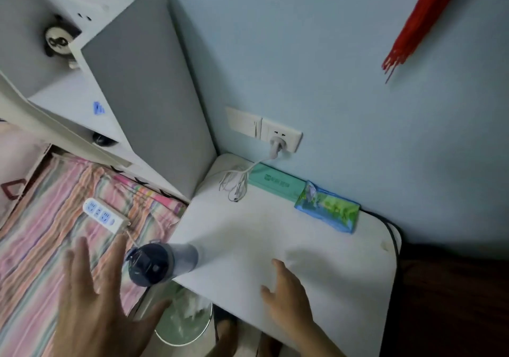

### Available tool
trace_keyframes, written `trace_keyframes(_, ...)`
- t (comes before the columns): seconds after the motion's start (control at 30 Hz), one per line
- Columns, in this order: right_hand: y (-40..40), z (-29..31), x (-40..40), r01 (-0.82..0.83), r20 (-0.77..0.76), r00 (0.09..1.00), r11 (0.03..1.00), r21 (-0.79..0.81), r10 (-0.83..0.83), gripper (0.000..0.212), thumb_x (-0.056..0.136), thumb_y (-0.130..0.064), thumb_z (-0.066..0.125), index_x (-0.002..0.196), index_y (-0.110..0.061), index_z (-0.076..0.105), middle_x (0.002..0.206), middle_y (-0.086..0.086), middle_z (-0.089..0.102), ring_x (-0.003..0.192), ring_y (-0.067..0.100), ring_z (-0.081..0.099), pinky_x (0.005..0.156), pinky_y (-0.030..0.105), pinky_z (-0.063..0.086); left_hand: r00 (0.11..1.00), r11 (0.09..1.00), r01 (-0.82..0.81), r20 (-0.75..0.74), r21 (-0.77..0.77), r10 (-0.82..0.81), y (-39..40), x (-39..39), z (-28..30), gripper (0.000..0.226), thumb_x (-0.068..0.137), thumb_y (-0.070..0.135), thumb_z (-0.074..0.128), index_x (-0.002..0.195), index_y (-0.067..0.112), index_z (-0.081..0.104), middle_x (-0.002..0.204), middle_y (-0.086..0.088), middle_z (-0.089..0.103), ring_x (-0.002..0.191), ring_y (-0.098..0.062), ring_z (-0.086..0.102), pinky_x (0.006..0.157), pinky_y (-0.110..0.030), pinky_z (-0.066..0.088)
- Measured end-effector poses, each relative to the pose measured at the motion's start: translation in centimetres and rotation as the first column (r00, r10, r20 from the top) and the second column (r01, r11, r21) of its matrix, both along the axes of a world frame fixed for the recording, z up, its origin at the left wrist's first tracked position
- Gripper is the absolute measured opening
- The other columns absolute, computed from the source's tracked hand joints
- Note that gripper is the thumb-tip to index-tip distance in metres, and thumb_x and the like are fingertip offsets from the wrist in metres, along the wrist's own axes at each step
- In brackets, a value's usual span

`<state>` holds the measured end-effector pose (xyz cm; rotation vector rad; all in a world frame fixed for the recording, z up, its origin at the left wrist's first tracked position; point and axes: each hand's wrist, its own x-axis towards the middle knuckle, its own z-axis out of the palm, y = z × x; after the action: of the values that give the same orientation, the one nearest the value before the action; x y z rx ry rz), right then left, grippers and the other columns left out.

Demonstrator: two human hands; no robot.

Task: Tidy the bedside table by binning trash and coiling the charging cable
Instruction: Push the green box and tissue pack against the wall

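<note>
On the white bedside table point(275, 232) below me, my right hand point(286, 299) hovers low over the near part of the top, palm down, fingers loosely spread and curled a little, holding nothing. My left hand point(102, 301) is out over the striped pink bedsheet point(41, 232) just beside the table's left edge, fingers splayed wide apart and empty, close to the dark-lidded translucent water bottle point(161, 261) that stands at the table's near left corner. I cannot tell whether my fingertips touch it.

At the far left corner of the table lies the white charging cable point(235, 183), gathered into a loose bundle of loops, with one strand running up to the white plug point(276, 146) seated in the white wall socket point(281, 136) on the pale blue wall. Just right of the bundle, against the wall, sits a long mint-green box point(275, 184), and touching its right end lies a blue-and-green plastic tissue packet point(327, 209).

Beneath the table's near left corner, a round bin with a clear liner point(183, 321) holds something white and crumpled. A white power strip with blue sockets point(106, 215) rests on the bedsheet, beyond my left hand.
</note>
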<state>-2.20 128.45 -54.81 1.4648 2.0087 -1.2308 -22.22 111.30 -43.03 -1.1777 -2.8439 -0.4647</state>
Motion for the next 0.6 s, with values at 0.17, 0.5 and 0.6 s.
trace_keyframes(0.17,-1.5,1.1,-2.4,-0.029,-0.129,0.991,0.999,-0.026,0.025,0.069,0.084,-0.047,0.058,0.145,-0.031,0.03,0.149,-0.007,0.044,0.134,0.018,0.04,0.109,0.031,0.035,0.944,0.999,-0.024,0.329,0.048,0.007,0.2,-1.9,-2.5,0.093,0.055,0.061,0.076,0.135,0.019,0.051,0.134,-0.014,0.055,0.119,-0.038,0.057,0.084,-0.051,0.056)
trace_keyframes(0.5,-2.0,1.9,-1.8,0.031,-0.248,0.968,0.999,-0.022,-0.036,0.077,0.075,-0.048,0.066,0.141,-0.041,0.029,0.142,-0.013,0.05,0.126,0.012,0.049,0.106,0.028,0.041,0.898,0.999,-0.007,0.439,0.035,-0.009,4.7,-1.3,-2.5,0.065,0.055,0.018,0.09,0.111,0.031,0.059,0.106,0.005,0.053,0.092,-0.021,0.056,0.071,-0.035,0.044)
trace_keyframes(0.6,-2.0,2.1,-0.5,0.078,-0.303,0.95,0.997,0.004,-0.073,0.093,0.067,-0.051,0.071,0.144,-0.047,0.02,0.146,-0.021,0.043,0.128,0.007,0.045,0.109,0.027,0.038,0.88,0.988,0.122,0.45,0.089,-0.15,6.9,1.1,-1.7,0.064,0.052,0.03,0.084,0.109,0.038,0.058,0.105,0.013,0.054,0.086,-0.008,0.055,0.068,-0.026,0.045)
